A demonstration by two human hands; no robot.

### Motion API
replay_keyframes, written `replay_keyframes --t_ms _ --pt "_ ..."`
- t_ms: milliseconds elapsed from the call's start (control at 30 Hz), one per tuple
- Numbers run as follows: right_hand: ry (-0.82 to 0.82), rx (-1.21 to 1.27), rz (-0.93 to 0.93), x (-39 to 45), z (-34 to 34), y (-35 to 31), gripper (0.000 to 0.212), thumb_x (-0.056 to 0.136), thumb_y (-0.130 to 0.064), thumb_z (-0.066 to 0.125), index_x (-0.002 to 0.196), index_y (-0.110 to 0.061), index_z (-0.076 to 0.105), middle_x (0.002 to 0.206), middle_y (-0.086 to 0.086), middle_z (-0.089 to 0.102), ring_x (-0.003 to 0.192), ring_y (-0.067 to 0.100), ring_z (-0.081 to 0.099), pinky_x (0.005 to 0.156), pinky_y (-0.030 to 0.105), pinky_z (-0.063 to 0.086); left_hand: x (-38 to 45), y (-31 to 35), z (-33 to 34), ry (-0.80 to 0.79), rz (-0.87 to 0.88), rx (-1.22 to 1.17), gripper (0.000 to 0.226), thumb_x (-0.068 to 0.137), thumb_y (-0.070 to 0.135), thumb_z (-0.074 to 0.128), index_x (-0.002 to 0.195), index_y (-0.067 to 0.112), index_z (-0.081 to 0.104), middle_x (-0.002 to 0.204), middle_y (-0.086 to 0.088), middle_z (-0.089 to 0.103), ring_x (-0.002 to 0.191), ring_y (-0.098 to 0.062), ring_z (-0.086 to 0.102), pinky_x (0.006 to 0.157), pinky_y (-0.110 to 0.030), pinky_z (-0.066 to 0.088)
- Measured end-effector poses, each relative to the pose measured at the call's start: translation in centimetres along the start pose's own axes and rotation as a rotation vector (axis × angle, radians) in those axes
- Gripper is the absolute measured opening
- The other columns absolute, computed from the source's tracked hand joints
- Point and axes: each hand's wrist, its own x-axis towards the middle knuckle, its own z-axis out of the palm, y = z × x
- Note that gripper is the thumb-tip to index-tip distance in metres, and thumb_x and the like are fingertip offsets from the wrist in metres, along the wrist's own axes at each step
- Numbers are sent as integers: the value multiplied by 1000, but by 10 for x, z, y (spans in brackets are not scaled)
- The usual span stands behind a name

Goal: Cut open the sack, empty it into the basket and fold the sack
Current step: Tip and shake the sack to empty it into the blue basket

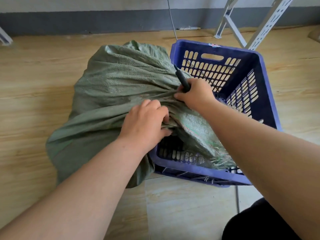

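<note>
Sack point(110, 94) neck hidden under both hands point(145, 122); contents unseen.

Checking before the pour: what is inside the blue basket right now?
The green sack's frayed mouth end drapes into the blue basket; the far half looks bare. The floor beneath the sack and right arm is hidden.
</note>
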Motion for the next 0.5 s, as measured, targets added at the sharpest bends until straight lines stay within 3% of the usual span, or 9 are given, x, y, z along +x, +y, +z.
replay_keyframes --t_ms 67,167,267,333,400,500 --pt "-3 -30 -12 16 2 -4 12 82 -21 74 87 -19 63 84 0 67 80 21 67 74 37 57 -3 4 0 -129 -95 3 42 78 46 72 114 29 59 112 6 48 114 -19 46 82 -36 43" --pt "-104 42 36 39 1 -12 15 86 -16 72 84 -18 57 94 10 71 78 24 73 72 36 62 -7 13 4 -215 -78 67 29 90 20 59 118 27 63 115 2 53 111 -26 55 79 -40 49" --pt "-73 71 63 58 -6 -18 14 88 -15 69 91 -14 56 100 15 70 76 25 72 68 36 62 -10 32 6 -622 96 78 33 90 12 54 116 28 67 118 1 62 105 -26 61 78 -35 51" --pt "-156 93 127 61 -10 -21 23 87 -20 71 103 -9 58 93 12 69 66 21 66 59 29 59 -7 32 -2 -716 50 0 31 90 23 59 117 34 67 121 6 63 109 -21 59 82 -32 50" --pt "-108 81 81 64 -13 -24 31 85 -35 71 104 -13 60 83 4 64 64 17 59 52 25 49 -1 19 -14 -562 -29 -102 28 85 38 67 112 37 67 115 11 59 111 -16 56 85 -33 49" --pt "268 221 -31 71 -18 -32 29 88 -40 63 107 -19 61 88 -3 60 74 15 54 55 24 36 11 3 -22 -109 -94 -174 35 86 44 65 119 33 60 117 11 51 117 -13 46 84 -33 44"
